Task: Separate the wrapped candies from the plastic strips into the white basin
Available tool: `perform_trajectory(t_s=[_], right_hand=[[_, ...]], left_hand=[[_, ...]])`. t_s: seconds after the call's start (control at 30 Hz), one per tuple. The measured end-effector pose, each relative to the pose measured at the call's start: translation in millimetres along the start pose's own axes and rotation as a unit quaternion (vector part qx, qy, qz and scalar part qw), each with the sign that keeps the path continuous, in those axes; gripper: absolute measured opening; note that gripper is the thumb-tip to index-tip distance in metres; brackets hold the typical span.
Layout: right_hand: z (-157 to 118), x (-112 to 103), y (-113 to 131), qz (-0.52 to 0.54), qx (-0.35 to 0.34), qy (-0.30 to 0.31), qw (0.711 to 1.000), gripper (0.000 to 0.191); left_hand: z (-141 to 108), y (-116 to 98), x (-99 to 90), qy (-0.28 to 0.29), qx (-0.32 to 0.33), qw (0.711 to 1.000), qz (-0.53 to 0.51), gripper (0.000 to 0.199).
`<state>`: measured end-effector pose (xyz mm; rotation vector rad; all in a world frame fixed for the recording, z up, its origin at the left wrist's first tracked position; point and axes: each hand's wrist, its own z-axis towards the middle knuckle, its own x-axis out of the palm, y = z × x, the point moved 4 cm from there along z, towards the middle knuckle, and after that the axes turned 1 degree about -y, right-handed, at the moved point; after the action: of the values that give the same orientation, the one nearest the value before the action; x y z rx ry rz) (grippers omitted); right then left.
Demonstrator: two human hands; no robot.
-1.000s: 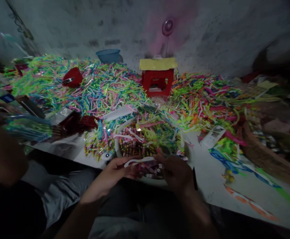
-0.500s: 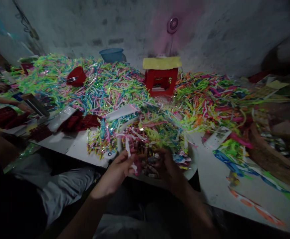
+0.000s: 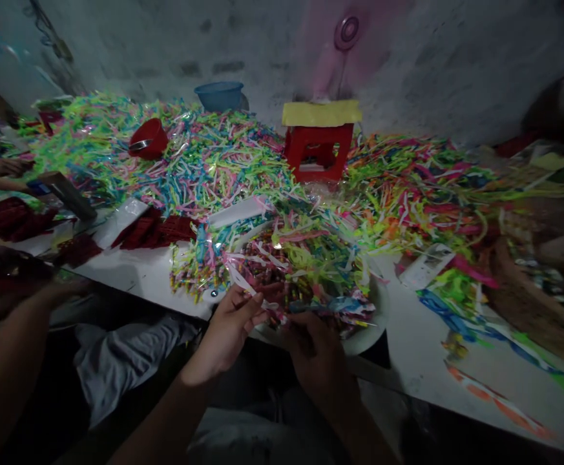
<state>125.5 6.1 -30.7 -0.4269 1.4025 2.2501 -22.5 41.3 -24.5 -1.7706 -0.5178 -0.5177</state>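
Over the near rim of a wide pale bowl [image 3: 382, 316], my left hand [image 3: 230, 329] pinches a pink-and-white soft strip [image 3: 243, 282] between thumb and fingers. The strip slants down to the right, towards my right hand [image 3: 318, 352]. The fingers of that hand are closed at the strip's lower end; dark shadow hides part of their grip. Inside the bowl lie many beaded sticks [image 3: 294, 287] in pink, yellow and brown, with green and blue floppy strips [image 3: 315, 248] heaped over them.
Behind the bowl spreads a large heap of coloured strips [image 3: 233, 158], with a red bowl [image 3: 150, 137], a blue basin [image 3: 219, 95] and a red stool [image 3: 320, 148]. Dark red pieces [image 3: 158, 229] lie left. Another person's arm [image 3: 15, 342] reaches in at left.
My right hand has moved left and closed at the strip's lower end, near my left hand. The other person's arm has come into view at lower left. The view has shifted slightly.
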Motion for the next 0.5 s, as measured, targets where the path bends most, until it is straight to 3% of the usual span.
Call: perform_trajectory(t_s=[0.1, 0.17, 0.3, 0.37, 0.5], right_hand=[[0, 1, -1, 0.003, 0.02, 0.013, 1.0, 0.013], [1, 4, -4, 0.049, 0.079, 0.041, 0.995, 0.018], [-3, 14, -11, 0.195, 0.215, 0.142, 0.946, 0.04], [-5, 16, -12, 0.222, 0.216, 0.17, 0.936, 0.042], [-2, 16, -11, 0.148, 0.148, 0.154, 0.966, 0.034]], left_hand=[[-2, 0, 0.2, -0.004, 0.014, 1.0, 0.008, 0.028], [-4, 1, 0.7, -0.003, 0.021, 1.0, 0.021, 0.033], [-8, 3, 3.0, 0.049, 0.041, 0.997, 0.043, 0.035], [-11, 6, 3.3, 0.069, 0.054, 0.995, 0.054, 0.035], [-16, 8, -0.9, 0.05, 0.048, 0.996, 0.057, 0.037]])
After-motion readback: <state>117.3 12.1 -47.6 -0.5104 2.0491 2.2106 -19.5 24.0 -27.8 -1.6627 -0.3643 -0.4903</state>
